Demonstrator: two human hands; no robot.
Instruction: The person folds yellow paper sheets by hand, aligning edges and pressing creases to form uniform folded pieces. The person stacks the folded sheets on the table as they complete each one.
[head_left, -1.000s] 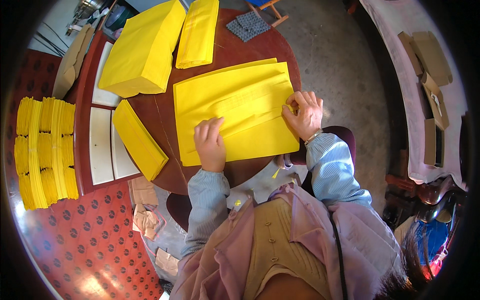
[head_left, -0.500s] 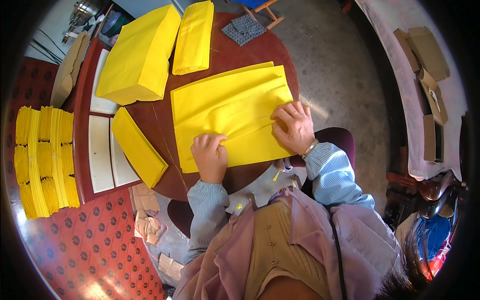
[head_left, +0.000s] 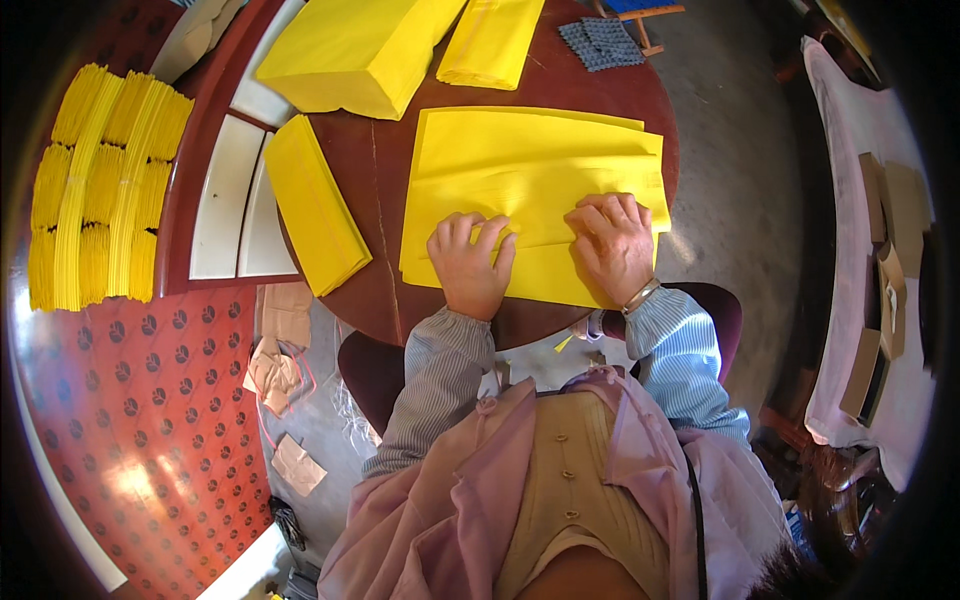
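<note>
Large yellow paper sheets (head_left: pixel 530 140), apparently a few layered and slightly offset, lie on a round dark-red table (head_left: pixel 600 95). Low creases run across the top sheet between my hands. My left hand (head_left: pixel 472 262) rests on the near left part, its fingers apart and its thumb spread to the right. On the near right part, my right hand (head_left: pixel 615 250) has its fingers bent around a low ridge of the paper, thumb close to them. What lies under its fingertips is hidden.
Left of the sheets lie a folded yellow bundle (head_left: pixel 315 205), a big yellow stack (head_left: pixel 350 50) and another bundle (head_left: pixel 490 40). A grey textured mat (head_left: pixel 602 44) is near the far edge. Tied yellow bundles (head_left: pixel 105 190) stand further left. Open cardboard boxes (head_left: pixel 885 260) sit at right.
The whole view has shifted, so the table sits further right and higher. My left hand's fingers have spread and both hands lie further onto the sheet. The creases look flatter.
</note>
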